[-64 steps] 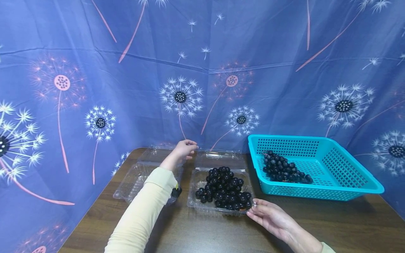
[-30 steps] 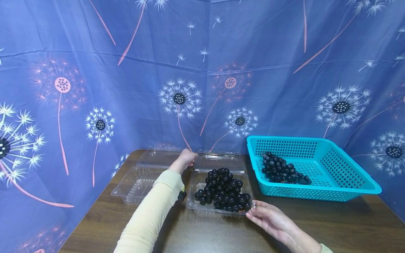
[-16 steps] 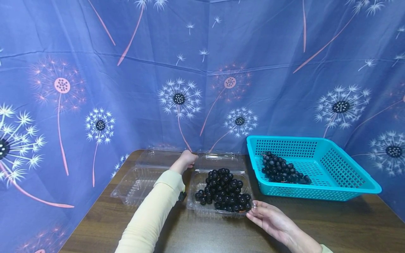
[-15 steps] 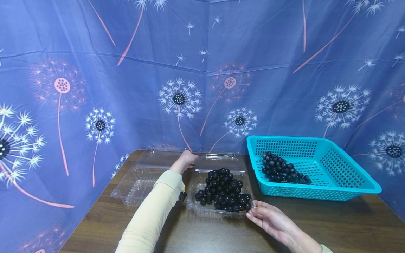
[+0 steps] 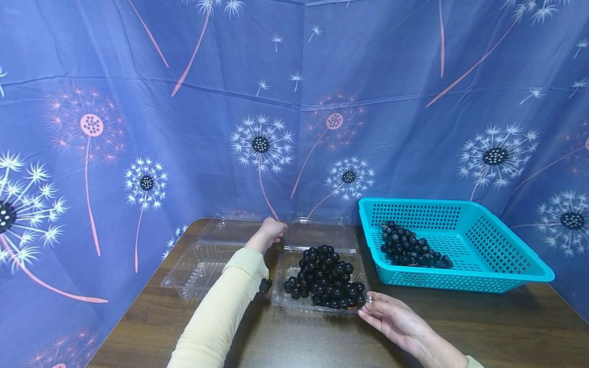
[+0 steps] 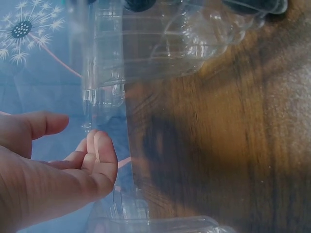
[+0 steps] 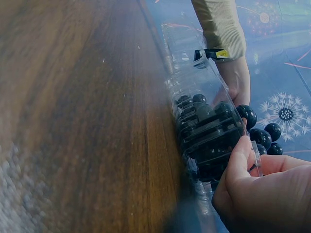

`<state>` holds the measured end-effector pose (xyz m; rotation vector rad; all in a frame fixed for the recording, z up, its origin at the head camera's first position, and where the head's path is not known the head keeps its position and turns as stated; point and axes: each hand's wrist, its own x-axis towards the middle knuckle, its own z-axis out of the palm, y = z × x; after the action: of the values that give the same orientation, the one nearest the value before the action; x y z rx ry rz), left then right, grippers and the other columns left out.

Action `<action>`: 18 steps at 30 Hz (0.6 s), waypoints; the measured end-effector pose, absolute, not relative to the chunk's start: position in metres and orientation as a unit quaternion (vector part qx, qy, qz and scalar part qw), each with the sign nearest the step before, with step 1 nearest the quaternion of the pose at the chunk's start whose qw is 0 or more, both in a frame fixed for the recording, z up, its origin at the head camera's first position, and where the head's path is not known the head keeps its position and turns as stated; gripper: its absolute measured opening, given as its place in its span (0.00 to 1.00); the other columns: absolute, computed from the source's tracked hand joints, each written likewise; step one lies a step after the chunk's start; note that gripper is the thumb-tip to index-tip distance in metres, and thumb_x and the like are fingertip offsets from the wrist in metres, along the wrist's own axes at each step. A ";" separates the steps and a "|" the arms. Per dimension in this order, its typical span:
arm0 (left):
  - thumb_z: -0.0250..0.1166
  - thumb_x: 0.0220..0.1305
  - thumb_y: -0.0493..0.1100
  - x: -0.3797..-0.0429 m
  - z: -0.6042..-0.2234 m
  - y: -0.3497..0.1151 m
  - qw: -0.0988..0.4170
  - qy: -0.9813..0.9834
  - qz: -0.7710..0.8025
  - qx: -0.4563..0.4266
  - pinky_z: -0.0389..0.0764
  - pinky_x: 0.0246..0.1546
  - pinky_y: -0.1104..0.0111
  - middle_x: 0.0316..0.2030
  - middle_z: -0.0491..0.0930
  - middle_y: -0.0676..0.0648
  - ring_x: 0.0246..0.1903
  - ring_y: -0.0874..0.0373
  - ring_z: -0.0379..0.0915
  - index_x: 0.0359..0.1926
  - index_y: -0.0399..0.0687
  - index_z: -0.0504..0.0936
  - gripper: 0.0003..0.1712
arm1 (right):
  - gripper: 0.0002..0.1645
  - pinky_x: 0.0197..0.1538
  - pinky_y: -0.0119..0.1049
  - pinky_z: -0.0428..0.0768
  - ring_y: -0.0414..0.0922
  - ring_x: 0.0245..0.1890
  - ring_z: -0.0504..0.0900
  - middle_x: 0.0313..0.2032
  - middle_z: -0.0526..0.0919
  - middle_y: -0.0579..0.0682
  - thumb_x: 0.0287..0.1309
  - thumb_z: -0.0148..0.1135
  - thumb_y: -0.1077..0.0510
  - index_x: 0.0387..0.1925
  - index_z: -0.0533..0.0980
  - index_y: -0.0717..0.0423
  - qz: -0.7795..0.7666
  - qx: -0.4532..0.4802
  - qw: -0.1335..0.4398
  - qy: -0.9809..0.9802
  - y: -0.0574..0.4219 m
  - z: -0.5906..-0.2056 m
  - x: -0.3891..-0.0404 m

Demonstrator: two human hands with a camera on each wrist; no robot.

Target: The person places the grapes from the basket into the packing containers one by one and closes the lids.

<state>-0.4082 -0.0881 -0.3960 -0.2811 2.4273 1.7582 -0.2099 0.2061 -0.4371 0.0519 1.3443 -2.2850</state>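
Observation:
A clear plastic clamshell container [image 5: 294,304] stands on the table with a bunch of black grapes [image 5: 324,276] heaped in its base. Its lid [image 5: 322,235] lies back behind the base, the far edge tipped up a little. My left hand [image 5: 271,229] is at the lid's left corner. In the left wrist view its bent fingertips [image 6: 103,145] are right at the lid's corner, thumb apart from them. My right hand [image 5: 395,319] pinches the near right corner of the base between thumb and fingers, as the right wrist view shows at the corner tab [image 7: 256,158].
A second clear clamshell container [image 5: 195,271], unfolded and partly behind the left sleeve, stands on the left. At the right a turquoise plastic basket [image 5: 460,282] holds another bunch of black grapes [image 5: 411,245]. A blue patterned cloth [image 5: 294,61] hangs behind the wooden table [image 5: 294,347].
My left hand has moved down to the lid's left corner, its fingers bending there. Within the last half second the lid's far edge has risen slightly. My right hand stays at the base's corner.

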 end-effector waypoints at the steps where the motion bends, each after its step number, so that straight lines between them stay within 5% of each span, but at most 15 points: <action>1: 0.54 0.59 0.33 -0.410 -0.397 -0.089 0.066 0.803 0.585 -0.092 0.80 0.37 0.65 0.28 0.66 0.51 0.24 0.62 0.65 0.45 0.32 0.70 0.13 | 0.21 0.57 0.34 0.75 0.39 0.42 0.78 0.37 0.74 0.49 0.63 0.50 0.68 0.54 0.55 0.60 -0.836 0.019 0.243 0.491 0.206 -0.437 -0.210; 8: 0.53 0.59 0.34 -0.410 -0.396 -0.090 0.064 0.796 0.597 -0.078 0.78 0.35 0.63 0.20 0.65 0.54 0.19 0.63 0.62 0.41 0.33 0.71 0.09 | 0.31 0.58 0.34 0.75 0.40 0.43 0.77 0.38 0.73 0.49 0.62 0.51 0.68 0.60 0.47 0.64 -0.830 0.034 0.243 0.500 0.205 -0.436 -0.209; 13: 0.53 0.59 0.34 -0.413 -0.396 -0.088 0.062 0.794 0.597 -0.093 0.79 0.42 0.57 0.28 0.71 0.50 0.24 0.60 0.66 0.49 0.31 0.70 0.17 | 0.33 0.58 0.35 0.75 0.40 0.43 0.77 0.38 0.72 0.50 0.62 0.51 0.67 0.61 0.45 0.65 -0.828 0.038 0.244 0.503 0.205 -0.434 -0.209; 18: 0.53 0.55 0.35 -0.449 -0.430 -0.094 0.037 0.782 0.620 -0.053 0.80 0.31 0.61 0.28 0.74 0.46 0.23 0.58 0.71 0.43 0.34 0.75 0.14 | 0.32 0.58 0.35 0.74 0.40 0.44 0.77 0.39 0.71 0.51 0.62 0.52 0.67 0.60 0.46 0.64 -0.830 0.037 0.247 0.499 0.205 -0.433 -0.209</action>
<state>-0.4492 -0.0944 -0.4297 -0.1614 2.3992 1.9037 -0.2087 0.2052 -0.4327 0.1013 1.3613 -2.2628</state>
